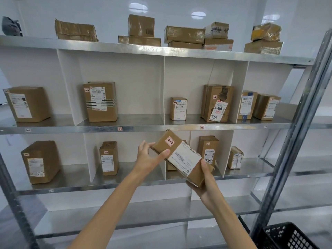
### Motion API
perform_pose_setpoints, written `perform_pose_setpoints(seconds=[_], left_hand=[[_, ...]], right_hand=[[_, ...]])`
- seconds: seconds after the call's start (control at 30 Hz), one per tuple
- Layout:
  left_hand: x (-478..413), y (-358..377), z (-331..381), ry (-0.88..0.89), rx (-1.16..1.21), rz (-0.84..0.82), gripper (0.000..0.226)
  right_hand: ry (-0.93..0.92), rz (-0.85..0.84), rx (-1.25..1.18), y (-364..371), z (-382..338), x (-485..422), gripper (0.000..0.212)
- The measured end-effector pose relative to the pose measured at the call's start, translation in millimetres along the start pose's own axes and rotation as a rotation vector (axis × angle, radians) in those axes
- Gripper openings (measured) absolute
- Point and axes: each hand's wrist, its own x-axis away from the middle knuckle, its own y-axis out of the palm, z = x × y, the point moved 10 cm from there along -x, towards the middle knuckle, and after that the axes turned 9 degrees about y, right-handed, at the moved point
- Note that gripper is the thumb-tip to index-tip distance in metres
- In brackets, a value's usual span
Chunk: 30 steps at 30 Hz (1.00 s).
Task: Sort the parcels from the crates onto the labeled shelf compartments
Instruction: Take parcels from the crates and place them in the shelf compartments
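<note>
Brown cardboard parcel [181, 157] with a red-edged "2-2" sticker [170, 141] and a white shipping label, held tilted in the air in front of the lower shelf tiers, upper end to the left. Left hand [149, 159] grips the upper end, thumb laid on the front face, fingers behind. Right hand [206, 184] cups the lower end from below, thumb on the front. Both arms are stretched forward and up. Behind is a metal shelf rack [71, 130] with white dividers and labelled boxes in the compartments. Black plastic crate [287, 236] bottom right.
</note>
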Motion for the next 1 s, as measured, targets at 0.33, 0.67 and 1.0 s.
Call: perform_pose_setpoints(seconds=[0.33,0.67,1.0], left_hand=[[13.3,-37.5,-5.1,0.093,-0.145,0.044,0.063],[34.8,-83.0,-51.3,-0.039,-0.189,-0.081,0.043],[25.4,-137.2,-87.9,-0.155,0.096,-0.137,0.035]], right_hand=[[-0.158,0.04,0.226,16.2,-21.1,-16.7,0.111],[-0.17,0.049,0.319,47.1,13.4,-32.7,0.067],[-0.185,-0.016,0.445,96.0,44.5,-55.5,0.057]])
